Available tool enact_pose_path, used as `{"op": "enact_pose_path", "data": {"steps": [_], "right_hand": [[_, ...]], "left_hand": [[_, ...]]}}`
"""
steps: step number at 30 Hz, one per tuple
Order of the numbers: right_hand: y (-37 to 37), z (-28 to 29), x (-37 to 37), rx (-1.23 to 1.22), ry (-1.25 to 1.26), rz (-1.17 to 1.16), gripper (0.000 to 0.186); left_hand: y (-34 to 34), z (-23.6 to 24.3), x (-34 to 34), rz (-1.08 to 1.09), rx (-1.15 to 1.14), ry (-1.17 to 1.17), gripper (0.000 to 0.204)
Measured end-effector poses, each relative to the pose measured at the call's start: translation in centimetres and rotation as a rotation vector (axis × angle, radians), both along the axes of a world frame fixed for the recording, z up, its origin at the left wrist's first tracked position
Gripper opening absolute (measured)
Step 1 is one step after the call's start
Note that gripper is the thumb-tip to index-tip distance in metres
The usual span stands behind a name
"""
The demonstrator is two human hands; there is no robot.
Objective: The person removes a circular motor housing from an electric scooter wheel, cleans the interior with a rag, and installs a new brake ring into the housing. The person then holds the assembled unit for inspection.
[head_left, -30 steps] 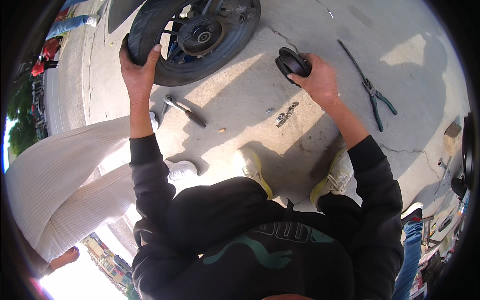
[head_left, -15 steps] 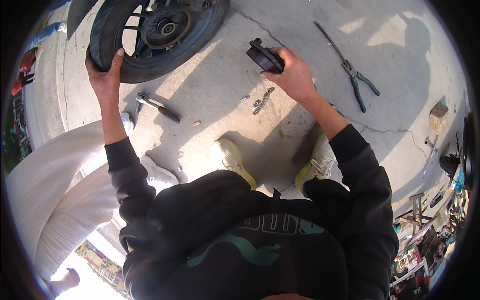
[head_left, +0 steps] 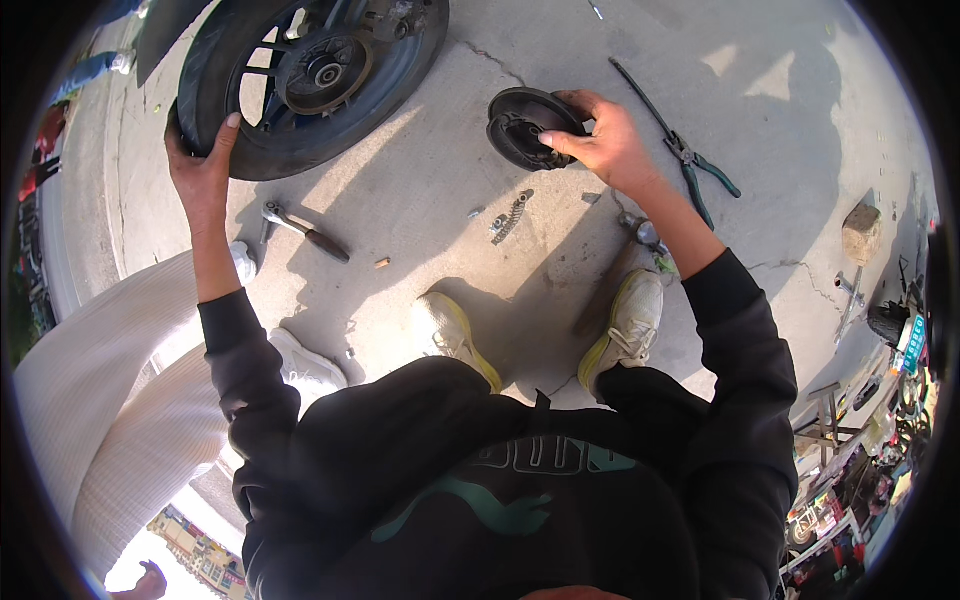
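Observation:
My left hand (head_left: 203, 160) grips the near left rim of a motorcycle wheel (head_left: 262, 155), thumb on the tyre's face and fingers behind it. The wheel has dark spokes and an open round hub (head_left: 327, 73). To its right, above the concrete, my right hand (head_left: 607, 143) holds a round black brake plate (head_left: 519, 128) by its right edge. The thumb lies over the plate's face, which is tilted up towards me. Below the plate, a coil spring with small metal bits (head_left: 510, 218) lies on the ground.
A ratchet wrench (head_left: 305, 231) lies below the wheel. Long-handled pliers (head_left: 690, 158) and a thin rod rest at the right. A hammer (head_left: 640, 230) is partly behind my right forearm. A stone (head_left: 861, 233) sits far right. A person in light trousers (head_left: 140, 400) stands at my left.
My right hand has turned the brake plate from nearly edge-on to show its round face and moved it slightly right. My left hand stays on the wheel.

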State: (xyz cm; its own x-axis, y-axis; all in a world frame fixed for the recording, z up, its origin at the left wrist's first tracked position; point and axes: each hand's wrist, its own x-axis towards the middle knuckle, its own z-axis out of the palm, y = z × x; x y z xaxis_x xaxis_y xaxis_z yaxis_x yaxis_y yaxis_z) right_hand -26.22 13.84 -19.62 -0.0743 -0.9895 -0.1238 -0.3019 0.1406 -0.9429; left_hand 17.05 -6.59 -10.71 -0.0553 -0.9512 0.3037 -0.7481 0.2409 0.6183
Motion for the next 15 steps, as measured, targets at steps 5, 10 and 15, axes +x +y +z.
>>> {"op": "enact_pose_path", "data": {"steps": [5,10,15], "right_hand": [[1.0,8.0,-5.3,0.215,-0.304,0.083,0.057],[1.5,16.1,-6.9,0.340,-0.312,0.072,0.069],[4.3,17.0,-6.8,0.318,-0.463,0.014,0.070]], "left_hand": [[3.5,0.4,-2.7,-0.023,-0.364,0.023,0.076],[12.0,0.5,-9.9,-0.471,0.358,0.360,0.077],[14.8,2.0,-19.3,-0.999,0.832,0.681,0.088]]}}
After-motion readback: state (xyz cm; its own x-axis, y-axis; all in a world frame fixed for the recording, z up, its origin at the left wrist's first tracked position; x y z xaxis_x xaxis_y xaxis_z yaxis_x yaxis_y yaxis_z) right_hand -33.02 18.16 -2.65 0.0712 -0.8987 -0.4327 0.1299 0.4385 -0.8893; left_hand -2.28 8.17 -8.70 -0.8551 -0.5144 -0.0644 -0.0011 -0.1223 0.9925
